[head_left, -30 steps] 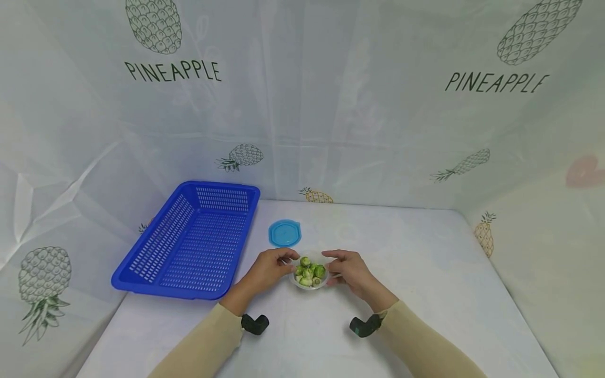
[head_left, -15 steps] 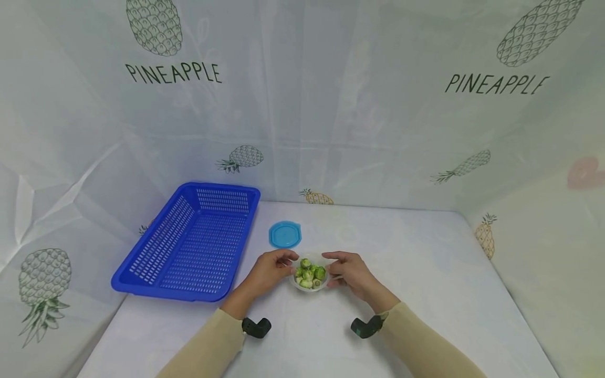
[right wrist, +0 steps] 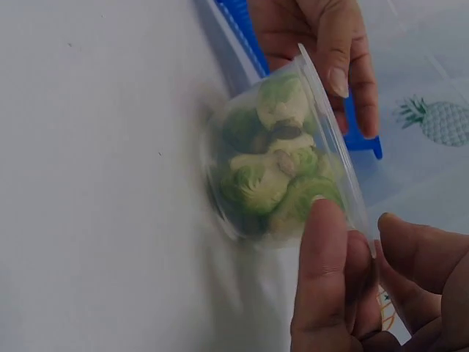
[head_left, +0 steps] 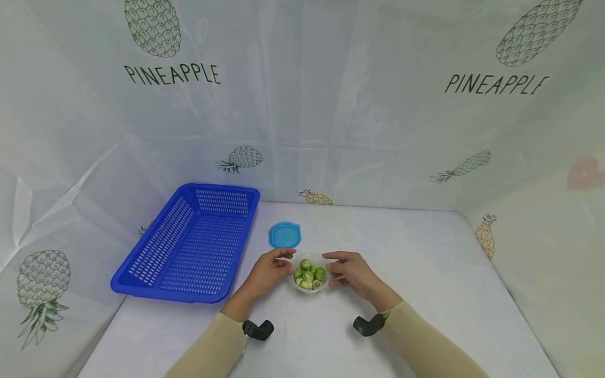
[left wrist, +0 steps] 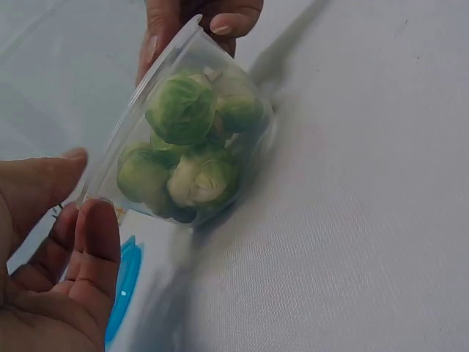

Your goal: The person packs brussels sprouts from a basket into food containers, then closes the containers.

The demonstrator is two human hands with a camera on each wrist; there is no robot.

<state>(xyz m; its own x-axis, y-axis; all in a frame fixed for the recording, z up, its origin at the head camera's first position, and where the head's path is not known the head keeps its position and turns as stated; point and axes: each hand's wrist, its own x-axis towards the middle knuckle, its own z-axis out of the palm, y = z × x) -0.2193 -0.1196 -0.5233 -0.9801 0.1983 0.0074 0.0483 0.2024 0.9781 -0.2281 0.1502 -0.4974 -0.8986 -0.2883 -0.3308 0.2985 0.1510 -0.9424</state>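
Note:
A small clear plastic bowl (head_left: 309, 290) full of several Brussels sprouts (head_left: 308, 275) stands on the white table. At its left side is my left hand (head_left: 267, 273), its thumb and fingers spread loosely around the rim; whether the fingertips touch it I cannot tell. From the other side my right hand (head_left: 354, 273) holds the bowl's edge. In the right wrist view its fingers (right wrist: 322, 257) lie against the bowl's wall, and the thumb is by the rim. A blue plastic lid (head_left: 285, 234) lies flat just behind the bowl.
Left of the bowl lies a large blue perforated basket (head_left: 246, 247), with nothing in it. A pineapple-printed sheet (head_left: 378, 131) hangs behind and beside the white tabletop (head_left: 402, 236).
The left index finger has straightened a little and shifted back and left, away from the bowl. Bowl, sprouts, lid and right hand have hardly moved.

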